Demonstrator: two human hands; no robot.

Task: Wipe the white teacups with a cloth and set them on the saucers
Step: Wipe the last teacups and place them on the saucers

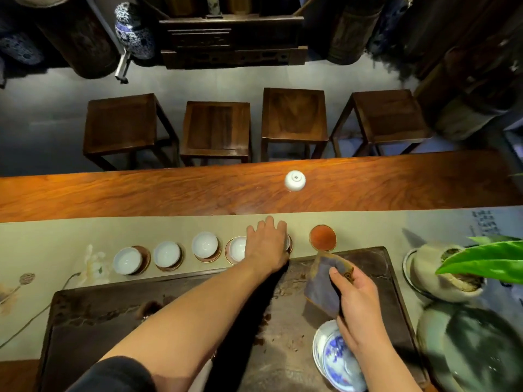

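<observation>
Fingers of left hand lie spread, palm down, over a cup on the fifth saucer; grip underneath can't be seen. Right hand pinches the cloth. Last teacup sits upside down on the far wood, just right of the left fingertips. Empty saucer is nearer the right hand.

Your left hand rests over a teacup on its saucer; your right hand pinches the cloth. One red saucer sits bare; another cup lies upside down on the wooden surface.
</observation>
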